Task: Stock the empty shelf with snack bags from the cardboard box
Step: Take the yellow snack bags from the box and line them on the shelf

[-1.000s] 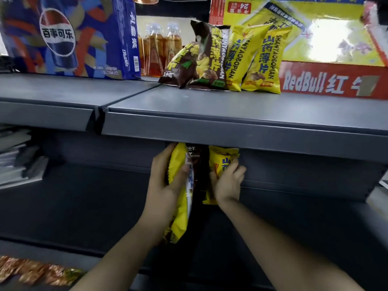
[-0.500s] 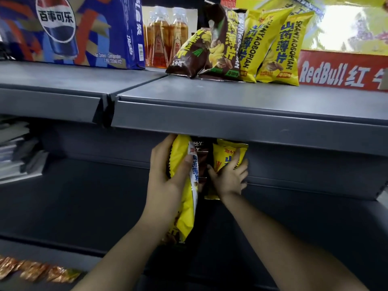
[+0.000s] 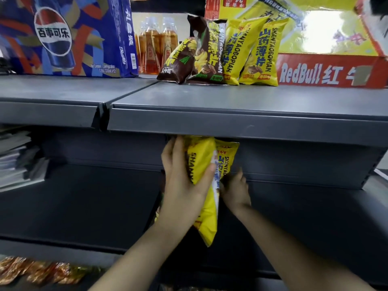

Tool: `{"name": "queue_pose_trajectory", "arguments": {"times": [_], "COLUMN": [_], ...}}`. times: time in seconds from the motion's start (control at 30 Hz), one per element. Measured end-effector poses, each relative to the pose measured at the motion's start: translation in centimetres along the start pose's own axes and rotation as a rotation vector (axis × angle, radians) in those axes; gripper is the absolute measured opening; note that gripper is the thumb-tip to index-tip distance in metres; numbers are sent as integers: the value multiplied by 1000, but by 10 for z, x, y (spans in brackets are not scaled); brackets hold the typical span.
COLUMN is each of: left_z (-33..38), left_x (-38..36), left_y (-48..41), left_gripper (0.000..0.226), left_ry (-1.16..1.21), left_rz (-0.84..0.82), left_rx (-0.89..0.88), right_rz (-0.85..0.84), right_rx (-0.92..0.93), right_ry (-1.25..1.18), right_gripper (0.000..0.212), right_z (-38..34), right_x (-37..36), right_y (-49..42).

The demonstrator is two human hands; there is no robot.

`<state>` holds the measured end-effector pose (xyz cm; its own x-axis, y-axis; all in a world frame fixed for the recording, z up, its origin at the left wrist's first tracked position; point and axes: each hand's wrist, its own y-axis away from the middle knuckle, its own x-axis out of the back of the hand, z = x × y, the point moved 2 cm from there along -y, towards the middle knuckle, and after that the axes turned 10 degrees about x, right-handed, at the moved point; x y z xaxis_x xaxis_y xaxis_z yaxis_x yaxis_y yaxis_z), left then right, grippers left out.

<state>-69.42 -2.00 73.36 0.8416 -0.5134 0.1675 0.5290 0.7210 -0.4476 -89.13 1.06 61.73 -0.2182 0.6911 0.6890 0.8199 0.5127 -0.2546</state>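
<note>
The left hand (image 3: pixel 184 185) grips a yellow snack bag (image 3: pixel 204 185) upright, thumb across its front, its top tucked under the lip of the upper shelf (image 3: pixel 241 127). The right hand (image 3: pixel 236 189) presses against a second yellow bag (image 3: pixel 227 156) standing just behind; whether its fingers close on that bag I cannot tell. To seat these well, push both bags back against the rear of the empty lower shelf (image 3: pixel 84 202), keep them upright and touching, and let go only once they stand unaided. The cardboard box is out of view.
</note>
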Motion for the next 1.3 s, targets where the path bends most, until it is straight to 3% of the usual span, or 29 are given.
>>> {"name": "queue_pose_trajectory", "arguments": {"times": [0.17, 0.27, 0.4, 0.63, 0.9, 1.07, 1.3], "left_z": [11, -5, -30, -76, -101, -119, -121], "left_x": [-51, -88, -129, -159, -162, -163, -164], "left_y": [13, 18, 9, -35, -57, -50, -49], "left_gripper": [67, 62, 58, 64, 68, 92, 112], "left_ry": [-253, -353, -509, -703, -650, -753, -731], "left_rz": [-10, 17, -12, 158, 343, 310, 280], "left_rx": [-115, -47, 98, 222, 268, 174, 318], "right_rz": [-3, -37, -206, -338, -393, -361, -293], "right_rx": [-109, -58, -73, -77, -65, -70, -82], "right_ry": [-90, -92, -218, -319, -404, -476, -545], "right_gripper": [41, 15, 24, 26, 27, 24, 23], "right_z": [29, 49, 62, 72, 65, 62, 59], "right_x": [50, 82, 106, 101, 88, 81, 77], "right_y": [1, 3, 19, 25, 14, 8, 0]}}
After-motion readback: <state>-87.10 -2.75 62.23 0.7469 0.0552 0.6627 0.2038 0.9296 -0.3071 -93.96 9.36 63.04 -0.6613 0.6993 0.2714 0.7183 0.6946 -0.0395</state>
